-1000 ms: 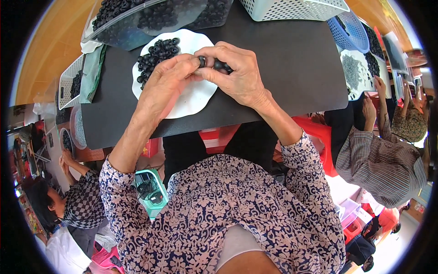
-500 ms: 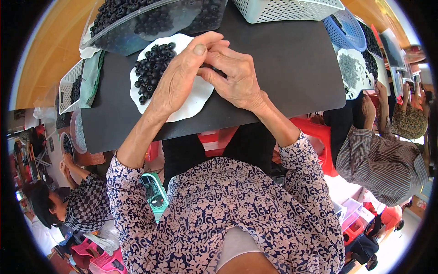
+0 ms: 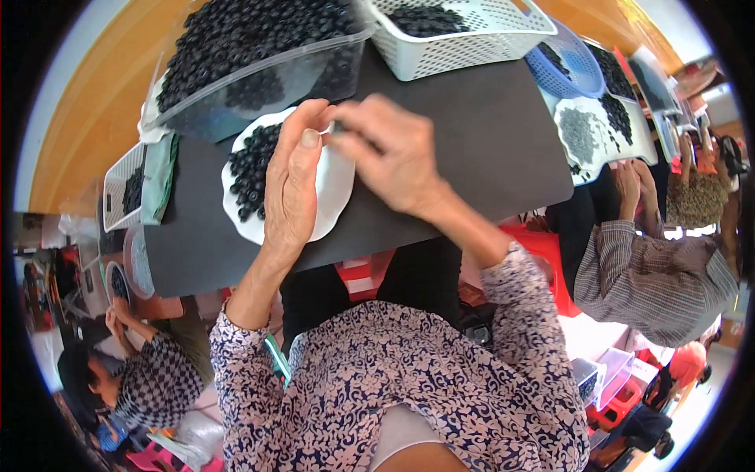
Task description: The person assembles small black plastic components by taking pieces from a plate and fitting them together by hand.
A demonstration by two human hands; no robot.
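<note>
A white scalloped plate (image 3: pixel 336 189) lies in front of me with a heap of small black round pieces (image 3: pixel 253 169) on its left half. They are shiny, some with a dimple or hole. Over the plate I hold up my left hand (image 3: pixel 295 169), fingers bent together and thumb pressed toward them; what they hold is hidden. Just right of it, my right hand (image 3: pixel 393 153) is pinched and smeared by motion. A tiny dark thing shows at its fingertips, too small to name.
Behind the plate stands a clear plastic box (image 3: pixel 259 71) full of black pieces. A white basket (image 3: pixel 464 47) and a blue basket (image 3: pixel 578 71) hold more. Another white basket (image 3: pixel 124 189) is left of the dark tabletop (image 3: pixel 480 141). Co-workers sit on both sides; a white tray (image 3: pixel 641 145) lies at right.
My right hand has drawn slightly away from the left and moves fast. My left hand stands more upright. The view has shifted, so more of the box and baskets shows.
</note>
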